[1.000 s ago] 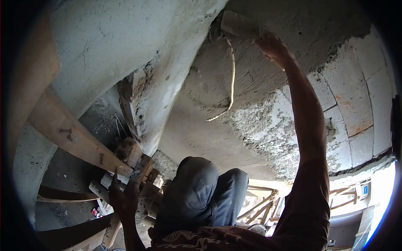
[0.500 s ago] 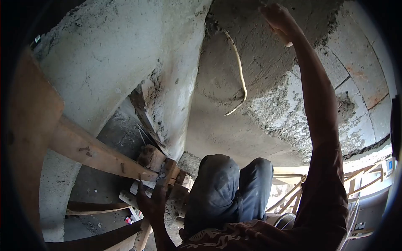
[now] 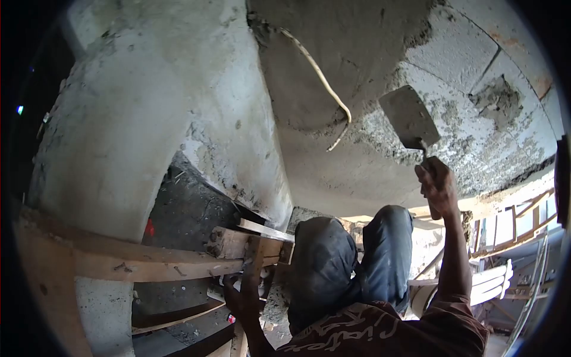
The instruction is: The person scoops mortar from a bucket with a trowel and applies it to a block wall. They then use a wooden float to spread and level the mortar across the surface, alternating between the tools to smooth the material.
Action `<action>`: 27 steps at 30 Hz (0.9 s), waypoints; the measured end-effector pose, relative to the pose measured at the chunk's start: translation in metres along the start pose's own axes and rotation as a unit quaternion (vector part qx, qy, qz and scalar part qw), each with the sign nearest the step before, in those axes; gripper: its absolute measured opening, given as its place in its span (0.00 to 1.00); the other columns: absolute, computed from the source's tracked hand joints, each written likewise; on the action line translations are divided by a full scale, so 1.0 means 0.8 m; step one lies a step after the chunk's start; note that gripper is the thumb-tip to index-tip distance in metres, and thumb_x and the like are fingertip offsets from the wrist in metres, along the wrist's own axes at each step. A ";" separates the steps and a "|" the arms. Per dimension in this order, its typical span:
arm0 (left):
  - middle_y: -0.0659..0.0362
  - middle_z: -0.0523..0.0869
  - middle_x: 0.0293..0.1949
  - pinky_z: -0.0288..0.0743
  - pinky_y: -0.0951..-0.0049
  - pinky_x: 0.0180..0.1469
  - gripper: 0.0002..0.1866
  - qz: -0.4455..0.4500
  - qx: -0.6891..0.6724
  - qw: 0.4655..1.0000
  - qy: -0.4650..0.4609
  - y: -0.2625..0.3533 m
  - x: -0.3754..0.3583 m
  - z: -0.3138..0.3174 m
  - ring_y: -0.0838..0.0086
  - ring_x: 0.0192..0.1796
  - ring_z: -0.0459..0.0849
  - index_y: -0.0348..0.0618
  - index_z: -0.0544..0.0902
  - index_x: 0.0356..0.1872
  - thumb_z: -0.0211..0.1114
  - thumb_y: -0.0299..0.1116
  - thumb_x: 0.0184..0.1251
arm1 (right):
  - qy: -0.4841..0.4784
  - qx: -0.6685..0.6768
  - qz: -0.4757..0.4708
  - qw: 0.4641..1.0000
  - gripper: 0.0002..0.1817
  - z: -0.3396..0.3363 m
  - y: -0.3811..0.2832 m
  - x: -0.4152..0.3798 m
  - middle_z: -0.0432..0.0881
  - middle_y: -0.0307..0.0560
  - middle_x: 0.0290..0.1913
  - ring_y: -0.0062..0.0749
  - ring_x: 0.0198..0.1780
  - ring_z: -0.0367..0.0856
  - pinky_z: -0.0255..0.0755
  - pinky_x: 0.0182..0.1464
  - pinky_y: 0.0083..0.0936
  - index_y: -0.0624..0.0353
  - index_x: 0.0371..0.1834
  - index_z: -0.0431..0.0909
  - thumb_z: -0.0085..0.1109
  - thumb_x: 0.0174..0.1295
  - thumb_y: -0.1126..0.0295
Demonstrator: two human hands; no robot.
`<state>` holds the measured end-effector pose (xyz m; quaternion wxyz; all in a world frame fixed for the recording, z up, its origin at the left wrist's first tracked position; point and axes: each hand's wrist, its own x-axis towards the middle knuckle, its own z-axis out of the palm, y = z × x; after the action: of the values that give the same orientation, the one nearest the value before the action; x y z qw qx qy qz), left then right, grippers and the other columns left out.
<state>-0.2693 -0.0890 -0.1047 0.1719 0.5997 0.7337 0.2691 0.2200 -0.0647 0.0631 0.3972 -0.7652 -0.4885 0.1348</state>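
Observation:
In my right hand (image 3: 439, 187) is a trowel (image 3: 410, 118), its handle wrapped by my fingers. The trowel's flat, mortar-smeared blade points up in front of the partly plastered wall (image 3: 333, 172). Low on the left, my left hand (image 3: 244, 300) is in shadow, gripping a short wooden post (image 3: 254, 262) of the timber frame; some of its fingers are hard to make out. A pale, bent cable (image 3: 321, 74) sticks out of the grey plaster, up and left of the trowel.
A rough concrete column (image 3: 220, 119) stands at the left. Wooden beams (image 3: 160, 262) run below it, with dark floor showing between them. My bent knees (image 3: 324, 256) are close to the wall. Bare blocks (image 3: 452, 47) show at the upper right, with wooden framing (image 3: 517, 229) lower down.
My right hand has come down from the top of the wall, bringing the trowel into full view. My left hand stays at the timber. The view has shifted.

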 end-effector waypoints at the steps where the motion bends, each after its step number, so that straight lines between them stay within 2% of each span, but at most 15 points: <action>1: 0.42 0.81 0.52 0.72 0.56 0.58 0.36 0.017 0.007 0.999 -0.029 -0.005 0.003 0.000 0.49 0.54 0.80 0.32 0.70 0.64 0.69 0.48 0.61 | 0.028 -0.028 0.028 0.999 0.16 -0.039 0.029 -0.032 0.72 0.39 0.19 0.20 0.17 0.72 0.66 0.20 0.23 0.62 0.31 0.73 0.59 0.66 0.59; 3: 0.41 0.80 0.56 0.70 0.56 0.61 0.35 -0.001 -0.172 0.978 -0.119 -0.009 0.022 0.006 0.49 0.59 0.79 0.31 0.68 0.65 0.64 0.48 0.66 | 0.088 -0.085 0.143 0.982 0.14 -0.122 0.054 -0.106 0.72 0.40 0.20 0.20 0.21 0.72 0.66 0.24 0.24 0.62 0.31 0.74 0.56 0.65 0.62; 4: 0.40 0.77 0.60 0.68 0.58 0.64 0.34 -0.031 -0.168 0.967 -0.188 -0.011 0.034 0.005 0.51 0.62 0.77 0.32 0.68 0.67 0.58 0.50 0.70 | 0.104 -0.161 0.198 0.961 0.16 -0.166 0.064 -0.150 0.74 0.46 0.22 0.31 0.25 0.75 0.70 0.31 0.31 0.63 0.36 0.76 0.58 0.63 0.58; 5: 0.44 0.74 0.65 0.68 0.56 0.65 0.38 -0.040 -0.303 0.921 -0.241 -0.014 0.036 0.017 0.56 0.66 0.74 0.37 0.64 0.71 0.53 0.57 0.72 | 0.112 -0.221 0.230 0.941 0.18 -0.206 0.076 -0.197 0.77 0.49 0.25 0.38 0.28 0.78 0.71 0.36 0.35 0.64 0.40 0.78 0.57 0.63 0.56; 7: 0.47 0.70 0.69 0.68 0.49 0.65 0.42 -0.329 -0.285 0.811 -0.390 -0.075 0.073 0.013 0.56 0.70 0.69 0.43 0.58 0.74 0.47 0.66 0.71 | 0.113 -0.338 0.322 0.877 0.19 -0.268 0.082 -0.290 0.84 0.57 0.33 0.48 0.36 0.84 0.73 0.40 0.40 0.61 0.45 0.82 0.58 0.62 0.56; 11: 0.49 0.68 0.70 0.67 0.44 0.66 0.49 -0.263 -0.265 0.734 -0.567 -0.069 0.109 0.005 0.53 0.72 0.65 0.46 0.55 0.75 0.44 0.75 0.64 | -0.057 -0.423 0.469 0.773 0.16 -0.318 0.103 -0.432 0.84 0.59 0.32 0.53 0.38 0.83 0.74 0.42 0.45 0.62 0.36 0.84 0.58 0.58 0.59; 13: 0.48 0.68 0.70 0.67 0.41 0.65 0.52 -0.120 -0.210 0.687 -0.686 -0.086 0.127 0.017 0.50 0.72 0.64 0.46 0.57 0.74 0.46 0.78 0.59 | -0.091 -0.362 0.545 0.750 0.16 -0.309 0.136 -0.478 0.84 0.60 0.34 0.53 0.40 0.83 0.74 0.43 0.46 0.63 0.33 0.84 0.57 0.57 0.59; 15: 0.49 0.69 0.70 0.68 0.38 0.63 0.54 -0.154 -0.227 0.672 -0.688 -0.067 0.123 0.016 0.51 0.72 0.64 0.46 0.57 0.74 0.47 0.79 0.57 | -0.132 -0.362 0.596 0.704 0.18 -0.287 0.202 -0.538 0.83 0.65 0.37 0.56 0.41 0.83 0.73 0.46 0.47 0.68 0.34 0.84 0.58 0.56 0.60; 17: 0.49 0.69 0.70 0.69 0.36 0.61 0.55 -0.189 -0.246 0.659 -0.685 -0.057 0.127 0.007 0.51 0.72 0.64 0.46 0.57 0.73 0.48 0.80 0.55 | -0.138 -0.340 0.611 0.702 0.19 -0.251 0.239 -0.554 0.83 0.66 0.39 0.56 0.43 0.84 0.75 0.47 0.46 0.70 0.35 0.83 0.58 0.57 0.60; 18: 0.50 0.69 0.70 0.69 0.35 0.60 0.54 -0.188 -0.248 0.651 -0.692 -0.057 0.130 0.007 0.51 0.72 0.64 0.47 0.57 0.74 0.48 0.80 0.56 | -0.150 -0.330 0.633 0.684 0.18 -0.233 0.256 -0.553 0.84 0.61 0.48 0.53 0.50 0.84 0.78 0.53 0.45 0.65 0.42 0.84 0.54 0.56 0.63; 19: 0.51 0.69 0.70 0.69 0.34 0.58 0.54 -0.187 -0.252 0.643 -0.698 -0.056 0.128 0.006 0.51 0.72 0.64 0.48 0.57 0.74 0.49 0.79 0.56 | -0.108 -0.276 0.675 0.676 0.17 -0.216 0.269 -0.550 0.84 0.60 0.49 0.53 0.52 0.83 0.78 0.54 0.44 0.64 0.43 0.84 0.52 0.57 0.65; 20: 0.51 0.69 0.70 0.69 0.34 0.58 0.54 -0.189 -0.252 0.646 -0.696 -0.056 0.121 0.005 0.51 0.72 0.64 0.48 0.57 0.74 0.49 0.79 0.56 | -0.124 -0.299 0.656 0.682 0.17 -0.199 0.307 -0.568 0.84 0.60 0.49 0.54 0.53 0.83 0.78 0.55 0.45 0.63 0.43 0.84 0.51 0.57 0.66; 21: 0.51 0.68 0.71 0.70 0.34 0.57 0.54 -0.204 -0.252 0.657 -0.680 -0.052 0.116 0.004 0.51 0.72 0.65 0.49 0.57 0.74 0.49 0.79 0.56 | -0.050 -0.338 0.608 0.716 0.18 -0.177 0.312 -0.575 0.84 0.65 0.41 0.56 0.46 0.84 0.78 0.50 0.46 0.68 0.36 0.83 0.55 0.60 0.61; 25: 0.52 0.68 0.71 0.70 0.39 0.56 0.54 -0.260 -0.282 0.690 -0.614 -0.060 0.104 0.006 0.52 0.71 0.67 0.53 0.56 0.75 0.47 0.80 0.55 | -0.068 -0.278 0.630 0.722 0.17 -0.132 0.333 -0.563 0.85 0.61 0.42 0.57 0.49 0.83 0.78 0.52 0.47 0.66 0.34 0.84 0.56 0.60 0.60; 27: 0.53 0.68 0.71 0.70 0.40 0.56 0.54 -0.271 -0.276 0.703 -0.597 -0.058 0.101 0.005 0.52 0.71 0.68 0.52 0.56 0.76 0.46 0.81 0.55 | -0.026 -0.280 0.611 0.740 0.16 -0.112 0.354 -0.581 0.85 0.61 0.39 0.58 0.44 0.84 0.79 0.49 0.48 0.64 0.34 0.84 0.56 0.60 0.61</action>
<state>-0.3214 -0.0155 -0.1303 0.7975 0.3359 0.5010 -0.0133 0.2284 -0.5636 -0.1725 -0.0159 -0.9724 0.0583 0.2252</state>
